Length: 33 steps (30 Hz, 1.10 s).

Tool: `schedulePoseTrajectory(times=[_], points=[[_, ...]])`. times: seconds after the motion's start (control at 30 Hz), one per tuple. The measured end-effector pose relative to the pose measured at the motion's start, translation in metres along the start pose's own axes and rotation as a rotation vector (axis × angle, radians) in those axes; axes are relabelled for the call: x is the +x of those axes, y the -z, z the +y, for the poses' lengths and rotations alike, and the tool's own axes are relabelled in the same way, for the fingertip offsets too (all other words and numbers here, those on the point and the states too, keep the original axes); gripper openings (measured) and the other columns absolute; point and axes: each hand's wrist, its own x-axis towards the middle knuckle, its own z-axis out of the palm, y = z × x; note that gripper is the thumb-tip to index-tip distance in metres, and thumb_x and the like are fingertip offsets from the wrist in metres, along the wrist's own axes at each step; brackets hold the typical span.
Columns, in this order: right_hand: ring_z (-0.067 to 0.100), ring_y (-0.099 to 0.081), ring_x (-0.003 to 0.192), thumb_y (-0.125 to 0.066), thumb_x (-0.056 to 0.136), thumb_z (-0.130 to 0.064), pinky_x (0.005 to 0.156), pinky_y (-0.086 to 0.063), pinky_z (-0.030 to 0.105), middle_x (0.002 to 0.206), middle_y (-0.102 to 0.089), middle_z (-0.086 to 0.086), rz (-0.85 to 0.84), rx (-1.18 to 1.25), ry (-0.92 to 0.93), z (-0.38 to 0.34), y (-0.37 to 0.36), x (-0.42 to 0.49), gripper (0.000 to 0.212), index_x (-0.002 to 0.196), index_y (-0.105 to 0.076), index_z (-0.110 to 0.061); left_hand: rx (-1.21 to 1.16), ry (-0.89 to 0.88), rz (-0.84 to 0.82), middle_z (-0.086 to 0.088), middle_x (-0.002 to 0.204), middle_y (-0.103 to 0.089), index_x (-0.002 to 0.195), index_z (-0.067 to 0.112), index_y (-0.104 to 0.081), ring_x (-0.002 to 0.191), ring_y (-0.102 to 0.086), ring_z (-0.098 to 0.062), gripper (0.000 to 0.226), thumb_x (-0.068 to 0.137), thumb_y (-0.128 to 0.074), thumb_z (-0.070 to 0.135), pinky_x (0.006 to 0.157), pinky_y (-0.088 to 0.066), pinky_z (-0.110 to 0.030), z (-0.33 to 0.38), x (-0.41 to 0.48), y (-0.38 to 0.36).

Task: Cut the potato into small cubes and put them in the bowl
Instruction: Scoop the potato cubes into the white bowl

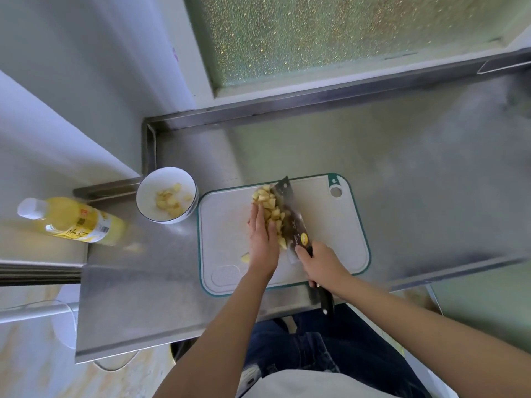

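— Steel surface (402,182) fills most of my feed, and it runs under a frosted green window (344,33) at the far side.

— What sits on it?

— I see the biggest piece first, a pale cutting board (227,225) with a teal rim. It lies in the middle, near the front edge, with a hanging hole at its far right corner. Off to the left stands a bottle (74,221) of yellow liquid with a white cap. I cannot tell from here what it rests on. Next down in size is a white bowl (161,182), just beside the board's far left corner. Whether the two touch, I cannot say.

— And the tool?

— A cleaver (290,219) crosses the middle of the board, tip pointing away from me. It has a yellow sticker on the blade near the handle.

— How are the grips?

— My right grip (321,262) is wrapped around the black handle, with the forefinger up at the heel of the blade. The handle's end sticks out behind, over the front edge of the surface. My left grip (263,239) is flat, fingers straight and together, pressing sideways into the heap.

— Where is the potato?

— Most of the potato cubes (270,205) are heaped on the far half of the board, caught between the left grip and the blade's left face. A smaller lot of cubes (169,199) lies in the bowl. One stray cube (245,257) lies on the board just left of the left wrist.
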Motion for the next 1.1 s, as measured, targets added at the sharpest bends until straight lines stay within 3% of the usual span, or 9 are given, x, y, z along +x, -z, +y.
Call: schedulePoseTrajectory(times=[0.13,0.27,0.43,0.57,0.7,0.83,0.97,1.1], points=[[0.016,-0.043,0.037,-0.043,0.096,-0.024,0.041,-0.043,0.029,0.056,-0.042,0.004,-0.073,0.079,-0.019,-0.002,-0.007,0.0,0.021,0.08,-0.045,-0.012,0.004,0.012,0.025,0.0,0.157,-0.01,0.147,0.014,-0.018,0.145,-0.006,-0.017,0.048,0.101,-0.03,0.018,0.115,-0.006,-0.026,0.0,0.002,-0.004],[0.014,-0.039,0.038,-0.04,0.097,-0.023,0.042,-0.041,0.028,0.056,-0.041,0.001,-0.098,0.105,0.007,-0.01,-0.01,-0.004,0.022,0.076,-0.043,-0.017,-0.065,0.011,0.055,-0.005,0.155,-0.017,0.147,0.011,-0.019,0.143,-0.015,-0.018,0.048,0.101,-0.031,0.016,0.119,-0.015,-0.036,0.001,0.003,-0.003],[0.007,-0.041,0.03,-0.038,0.097,-0.022,0.04,-0.041,0.028,0.053,-0.046,0.0,-0.063,0.001,0.088,-0.019,-0.013,-0.013,0.019,0.082,-0.047,-0.013,-0.14,-0.03,0.15,-0.008,0.152,-0.024,0.145,0.008,-0.021,0.141,-0.02,-0.019,0.047,0.1,-0.031,0.012,0.118,-0.017,-0.037,0.008,0.002,0.003],[0.009,-0.047,0.04,-0.038,0.097,-0.022,0.047,-0.038,0.022,0.061,-0.05,-0.003,-0.025,-0.088,0.171,-0.033,-0.022,-0.019,0.02,0.088,-0.052,-0.012,-0.205,-0.04,0.223,-0.007,0.15,-0.026,0.144,0.009,-0.023,0.138,-0.024,-0.017,0.044,0.101,-0.029,0.015,0.115,-0.02,-0.027,0.012,0.0,0.015],[0.01,-0.049,0.039,-0.039,0.097,-0.022,0.043,-0.037,0.018,0.063,-0.049,-0.001,-0.043,-0.106,0.211,-0.053,-0.031,-0.019,0.021,0.084,-0.051,-0.01,-0.21,-0.081,0.314,-0.009,0.145,-0.032,0.142,0.008,-0.027,0.135,-0.03,-0.018,0.042,0.101,-0.029,0.01,0.112,-0.025,-0.025,0.014,0.005,0.035],[0.01,-0.046,0.037,-0.038,0.097,-0.023,0.035,-0.039,0.021,0.062,-0.046,0.001,-0.078,-0.079,0.228,-0.083,-0.039,-0.014,0.023,0.076,-0.046,-0.015,-0.179,-0.099,0.4,-0.009,0.146,-0.031,0.143,0.006,-0.027,0.137,-0.027,-0.017,0.042,0.101,-0.029,0.01,0.105,-0.019,-0.003,0.018,0.019,0.062],[0.018,-0.049,0.047,-0.038,0.096,-0.025,0.041,-0.049,0.029,0.066,-0.048,0.004,-0.104,-0.123,0.295,-0.112,-0.049,-0.002,0.024,0.087,-0.051,-0.006,-0.156,-0.115,0.484,-0.01,0.147,-0.031,0.142,0.005,-0.027,0.138,-0.024,-0.02,0.042,0.101,-0.028,0.01,0.108,-0.016,-0.012,0.022,0.034,0.09],[0.01,-0.045,0.04,-0.038,0.094,-0.019,0.033,-0.038,0.018,0.06,-0.044,0.001,-0.139,-0.102,0.345,-0.138,-0.059,0.008,0.021,0.081,-0.049,-0.009,-0.135,-0.09,0.529,-0.013,0.144,-0.033,0.142,0.005,-0.027,0.136,-0.027,-0.024,0.042,0.101,-0.029,0.012,0.112,-0.02,-0.027,0.021,0.049,0.117]])
